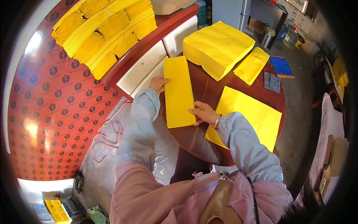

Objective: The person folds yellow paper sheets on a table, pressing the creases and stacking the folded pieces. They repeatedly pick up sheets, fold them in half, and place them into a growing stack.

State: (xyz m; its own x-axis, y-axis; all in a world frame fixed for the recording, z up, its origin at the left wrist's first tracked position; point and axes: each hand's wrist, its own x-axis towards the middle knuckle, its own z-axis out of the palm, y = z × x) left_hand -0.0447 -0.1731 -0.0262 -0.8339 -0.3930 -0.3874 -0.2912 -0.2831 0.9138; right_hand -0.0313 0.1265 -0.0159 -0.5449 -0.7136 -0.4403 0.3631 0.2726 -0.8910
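Observation:
A long, narrow piece of folded yellow paper (pixel 178 93) is held between my two hands at the left edge of the round dark-red table (pixel 188 143). My left hand (pixel 159 83) grips its left side near the upper end. At its lower right corner, my right hand (pixel 204 113) pinches the edge between thumb and fingers. To the right of that hand lies a flat, wider stack of yellow sheets (pixel 253 115), partly covered by my right forearm. Behind the folded paper stands a thick block of yellow paper (pixel 220 46).
A slim yellow bundle (pixel 252 66) lies beside the block, near a blue patterned piece (pixel 282 66) and a grey textured pad (pixel 272 82). Many folded yellow pieces form a tall pile (pixel 108 31) on the red patterned surface (pixel 56 100) at left. A pink cord (pixel 99 149) trails on the floor.

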